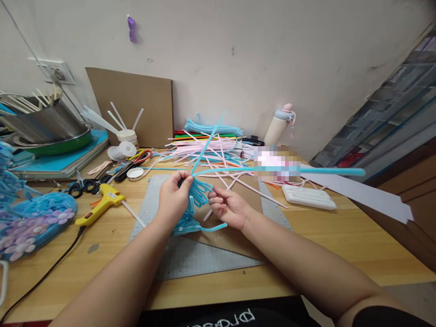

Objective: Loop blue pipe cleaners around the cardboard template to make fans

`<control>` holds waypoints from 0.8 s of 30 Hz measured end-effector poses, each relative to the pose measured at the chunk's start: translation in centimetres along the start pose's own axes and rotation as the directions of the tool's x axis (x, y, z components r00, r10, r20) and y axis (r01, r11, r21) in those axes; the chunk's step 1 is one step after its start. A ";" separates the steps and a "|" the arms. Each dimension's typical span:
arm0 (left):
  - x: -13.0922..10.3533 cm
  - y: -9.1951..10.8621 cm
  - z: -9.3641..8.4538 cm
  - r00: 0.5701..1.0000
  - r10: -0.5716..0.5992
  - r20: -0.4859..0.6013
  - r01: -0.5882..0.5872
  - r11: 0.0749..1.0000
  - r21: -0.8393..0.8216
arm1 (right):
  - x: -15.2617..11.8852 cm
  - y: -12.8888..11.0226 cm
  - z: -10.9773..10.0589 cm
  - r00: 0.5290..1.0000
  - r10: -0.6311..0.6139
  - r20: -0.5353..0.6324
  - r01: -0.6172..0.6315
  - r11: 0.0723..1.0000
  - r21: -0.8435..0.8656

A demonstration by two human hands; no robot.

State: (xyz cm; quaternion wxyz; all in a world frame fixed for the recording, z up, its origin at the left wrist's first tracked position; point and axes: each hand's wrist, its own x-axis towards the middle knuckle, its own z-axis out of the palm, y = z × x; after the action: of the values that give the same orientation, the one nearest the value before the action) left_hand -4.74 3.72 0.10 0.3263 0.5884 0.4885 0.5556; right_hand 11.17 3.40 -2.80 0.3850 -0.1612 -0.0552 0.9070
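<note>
My left hand [175, 195] is closed, its thumb and fingers pinching blue pipe cleaners [199, 190] bent into loops. From that pinch two long blue stems stick out, one up and away, the other far to the right. My right hand [228, 206] has thumb and forefinger pinched on the right end of the loops, the other fingers curled. Beneath the hands lies a bundled blue pipe-cleaner piece [185, 227], partly hidden by my left hand, with one stem end poking right. Under it are a brown cardboard sheet [235, 236] and a grey cutting mat [184, 263].
A yellow glue gun [102, 205], scissors [83, 184] and a blue piece with lilac flowers [37, 227] lie left. Piled pipe cleaners [207, 147] spread behind the hands. A bottle [277, 125] stands at the wall; a white box [308, 196] sits right.
</note>
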 end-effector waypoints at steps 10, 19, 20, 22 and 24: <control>0.0 0.0 0.0 1.000 0.007 0.003 -0.007 1.000 0.022 | 0.0 0.1 -0.2 0.998 0.037 0.052 -0.038 0.999 0.025; 0.0 0.1 -0.2 1.000 -0.002 -0.026 0.002 1.000 -0.020 | -0.3 0.1 0.5 0.999 0.044 -0.005 -0.044 0.999 0.000; 0.0 0.2 -0.2 1.000 -0.008 -0.027 0.008 1.000 -0.030 | -0.3 0.1 0.6 0.999 0.040 -0.013 -0.040 0.999 -0.009; 0.0 0.2 -0.3 0.999 -0.018 -0.028 0.017 0.999 -0.043 | -0.3 0.1 0.7 0.999 0.031 -0.020 -0.032 0.999 -0.027; 0.0 0.2 -0.2 0.999 -0.021 -0.031 0.020 0.999 -0.044 | -0.2 0.1 0.6 0.999 0.025 -0.027 -0.027 0.998 -0.060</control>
State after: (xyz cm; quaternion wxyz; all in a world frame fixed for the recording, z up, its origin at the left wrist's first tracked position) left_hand -4.93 3.60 0.37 0.3369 0.5672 0.4874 0.5721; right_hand 11.01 3.17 -2.18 0.3689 -0.1855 -0.0754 0.9076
